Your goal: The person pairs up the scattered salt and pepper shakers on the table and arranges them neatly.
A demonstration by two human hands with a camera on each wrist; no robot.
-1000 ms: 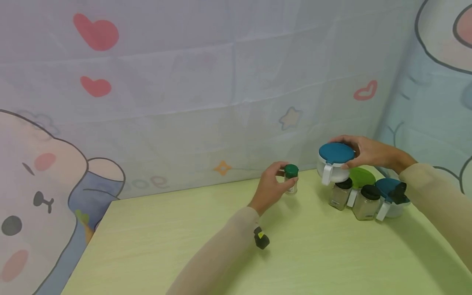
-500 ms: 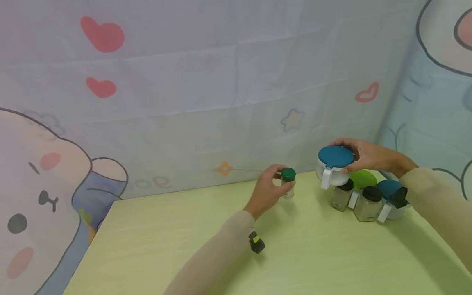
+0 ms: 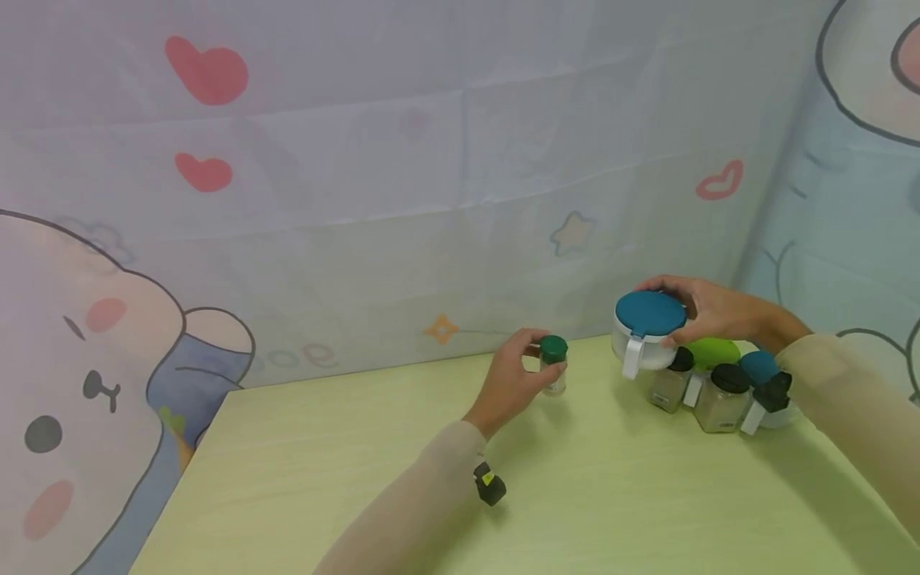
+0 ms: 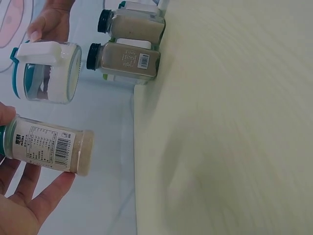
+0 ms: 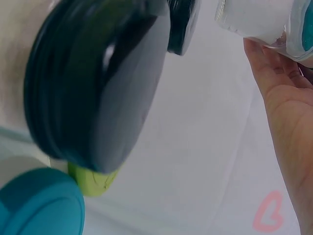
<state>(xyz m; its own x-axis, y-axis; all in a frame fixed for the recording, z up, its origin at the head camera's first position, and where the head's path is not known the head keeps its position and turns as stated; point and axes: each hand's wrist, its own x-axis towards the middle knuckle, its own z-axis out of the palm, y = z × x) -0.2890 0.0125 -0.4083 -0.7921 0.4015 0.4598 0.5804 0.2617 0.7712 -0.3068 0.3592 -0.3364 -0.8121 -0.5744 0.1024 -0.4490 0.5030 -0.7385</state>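
Observation:
In the head view my left hand (image 3: 505, 386) grips a small spice jar with a green lid (image 3: 553, 348), thumb on one side and fingers on the other. The left wrist view shows the spice jar's label with a barcode (image 4: 62, 151) and pale brown contents, its base raised off the table. Farther right, my right hand (image 3: 722, 311) holds a clear seasoning pot with a blue lid and white handle (image 3: 650, 314) round its side. White contents show through the pot's wall in the right wrist view. The pot hangs above the table, just left of the grouped jars.
At the table's back right stand two square glass jars with black lids (image 3: 721, 406). Behind and beside them are a green-lidded pot (image 3: 713, 354) and another blue-lidded pot (image 3: 759, 366), partly hidden by my right sleeve. A printed cloth (image 3: 388, 200) hangs behind the table (image 3: 302, 463).
My left hand has moved left and a little nearer with the spice jar. The right hand has come slightly left and lower with the seasoning pot. The head view has shifted slightly.

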